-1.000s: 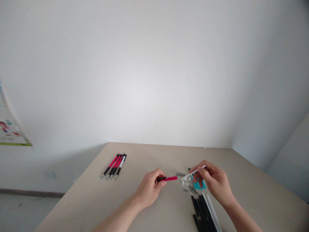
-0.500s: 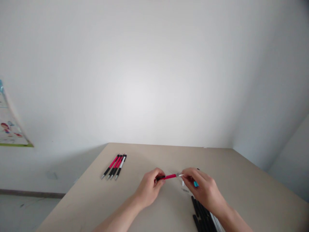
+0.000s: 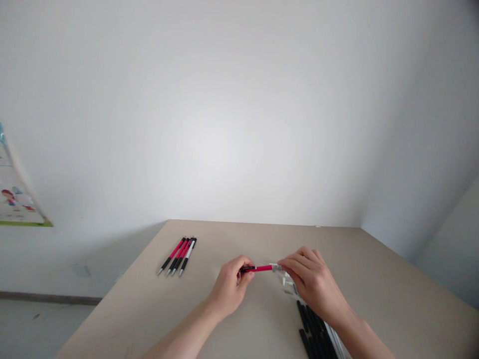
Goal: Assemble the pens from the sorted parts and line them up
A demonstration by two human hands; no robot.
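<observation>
Currently, both bare hands meet over the right half of a beige, smooth-surfaced worktop [image 3: 243, 329]. The left hand [image 3: 229, 284] has its grip clamped on the black end of a slender red-and-black pen barrel [image 3: 264, 268], which lies almost level across the scene, its red end pointing right. The right hand [image 3: 316, 281] is at that red end, palm down, thumb and fingertips drawn close together; whether they pinch anything I cannot tell, since the fingers hide it. Small grey wire coils [image 3: 277, 268] show between the barrel's red end and the right fingertips; whether they touch either is unclear.

Just beneath the right fingertips lie small white plastic pieces [image 3: 285, 281], partly covered, with a thin grey piece [image 3: 288, 292] on their near side. Nearer still, a bundle of matt black tubes [image 3: 316, 331] runs toward the near edge, and thin white rods [image 3: 334, 339] lie along its right side, partly behind the right forearm.

Well apart, on the far left of the worktop, four pens with black lower sleeves and silver tips [image 3: 181, 253] lie side by side, slanted, tips toward the near left; three have red barrels, the rightmost a white one. Beyond rises a plain pale wall [image 3: 224, 124], with a green-edged cartoon poster [image 3: 18, 199] at left.
</observation>
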